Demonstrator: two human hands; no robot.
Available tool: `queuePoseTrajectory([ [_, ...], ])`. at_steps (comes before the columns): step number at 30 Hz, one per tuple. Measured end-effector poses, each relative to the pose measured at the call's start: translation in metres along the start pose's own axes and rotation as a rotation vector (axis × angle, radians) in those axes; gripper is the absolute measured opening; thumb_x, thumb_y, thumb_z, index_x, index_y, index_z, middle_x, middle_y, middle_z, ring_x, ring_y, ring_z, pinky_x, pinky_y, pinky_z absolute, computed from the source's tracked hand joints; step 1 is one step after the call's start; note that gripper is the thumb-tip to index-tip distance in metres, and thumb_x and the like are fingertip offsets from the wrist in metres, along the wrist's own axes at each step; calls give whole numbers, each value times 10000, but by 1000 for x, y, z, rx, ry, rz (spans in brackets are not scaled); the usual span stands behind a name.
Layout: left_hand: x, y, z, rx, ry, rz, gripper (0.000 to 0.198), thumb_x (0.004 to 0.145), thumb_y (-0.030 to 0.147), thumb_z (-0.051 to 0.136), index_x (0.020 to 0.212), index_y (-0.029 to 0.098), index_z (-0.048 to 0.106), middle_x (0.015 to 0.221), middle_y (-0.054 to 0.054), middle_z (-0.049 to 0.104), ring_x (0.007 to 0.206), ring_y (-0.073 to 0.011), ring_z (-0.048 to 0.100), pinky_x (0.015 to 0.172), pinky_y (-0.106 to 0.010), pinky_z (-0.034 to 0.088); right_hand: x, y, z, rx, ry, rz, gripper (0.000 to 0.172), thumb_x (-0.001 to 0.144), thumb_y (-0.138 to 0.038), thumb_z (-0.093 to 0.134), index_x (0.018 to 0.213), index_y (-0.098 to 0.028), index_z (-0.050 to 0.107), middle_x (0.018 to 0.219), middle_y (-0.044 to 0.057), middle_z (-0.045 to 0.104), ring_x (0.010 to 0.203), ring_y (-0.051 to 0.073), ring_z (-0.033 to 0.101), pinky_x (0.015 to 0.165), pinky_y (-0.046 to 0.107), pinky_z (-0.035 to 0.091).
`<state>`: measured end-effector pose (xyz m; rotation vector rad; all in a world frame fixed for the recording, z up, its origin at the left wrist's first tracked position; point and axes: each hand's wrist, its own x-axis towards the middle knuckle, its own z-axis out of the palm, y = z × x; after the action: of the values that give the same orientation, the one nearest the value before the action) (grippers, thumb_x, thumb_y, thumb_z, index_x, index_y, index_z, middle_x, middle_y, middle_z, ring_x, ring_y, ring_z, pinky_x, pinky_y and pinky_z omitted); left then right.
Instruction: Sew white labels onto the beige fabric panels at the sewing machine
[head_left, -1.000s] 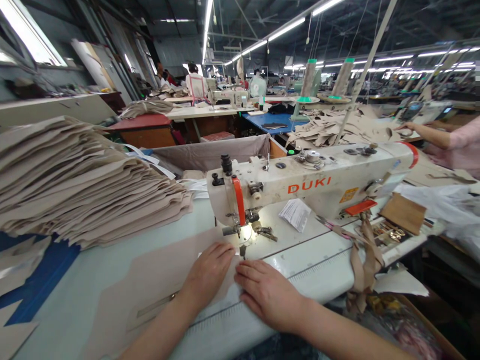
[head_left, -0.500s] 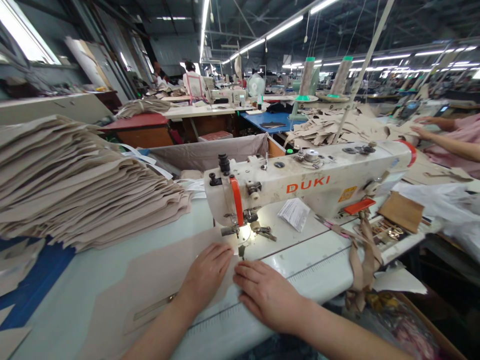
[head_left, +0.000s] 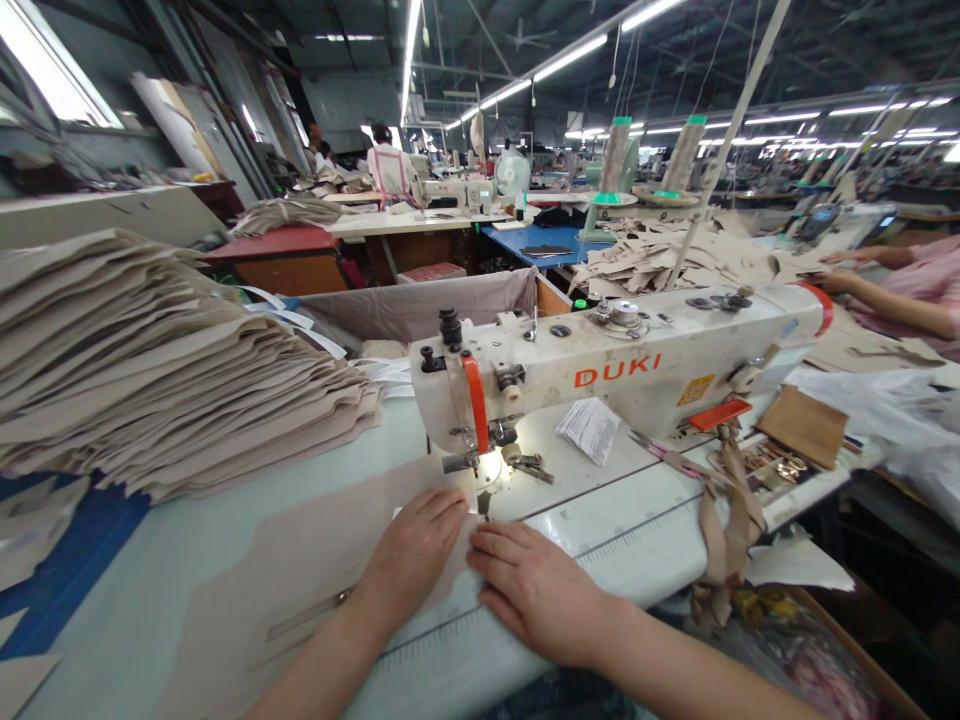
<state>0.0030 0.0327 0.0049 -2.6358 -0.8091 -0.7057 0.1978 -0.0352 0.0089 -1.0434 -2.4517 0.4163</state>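
Observation:
A beige fabric piece [head_left: 300, 560] lies flat on the pale sewing table [head_left: 637, 530], its right end under the needle of a white DUKI sewing machine [head_left: 615, 375]. My left hand [head_left: 416, 550] rests palm down on the fabric just in front of the lit presser foot [head_left: 484, 470], fingers stretched out together. My right hand [head_left: 536, 590] lies flat beside it, fingertips on the fabric's edge near the needle. Neither hand grips anything.
A tall stack of beige cut pieces [head_left: 150, 360] fills the left of the table. Fabric strips [head_left: 724, 520] hang over the front edge at right, near a brown patch [head_left: 806, 425] and small metal parts. A co-worker's arm [head_left: 885, 300] reaches over the neighbouring table at far right.
My hands stay in nearly the same spot on the fabric. The co-worker's arms at far right have shifted over their table.

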Motion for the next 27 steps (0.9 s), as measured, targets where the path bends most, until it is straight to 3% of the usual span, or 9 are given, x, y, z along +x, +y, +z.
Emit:
queuePoseTrajectory([
  [5,-7,-2,3,6,-85,-6,366,864,11,356,1007,144,666,987,-77,716,940,-180,641,879,-324,527,13,14,-7,6,61,0,219,949,-213,474,1094,-148,625,1076,88,653,1049,195,544,966,313,418],
  [10,-15,0,5,20,-184,-30,405,849,22,356,1116,130,642,1089,-104,698,1038,-199,621,931,-352,508,35,31,-13,-107,45,10,157,925,-186,513,998,-143,645,964,94,650,936,212,540,885,330,442],
  [18,-20,9,-5,-31,-162,-97,354,929,210,389,1210,121,586,1202,-105,662,1086,-200,608,925,-358,511,44,36,-13,-261,-33,-69,174,936,-176,499,972,-130,663,892,78,635,871,212,535,820,319,441],
  [27,-3,7,12,55,-148,-133,349,934,194,367,1170,98,606,1173,-121,675,1069,-218,624,904,-386,515,55,52,-21,-313,-69,-40,177,938,-175,496,920,-134,667,881,71,641,813,194,544,748,305,414],
])
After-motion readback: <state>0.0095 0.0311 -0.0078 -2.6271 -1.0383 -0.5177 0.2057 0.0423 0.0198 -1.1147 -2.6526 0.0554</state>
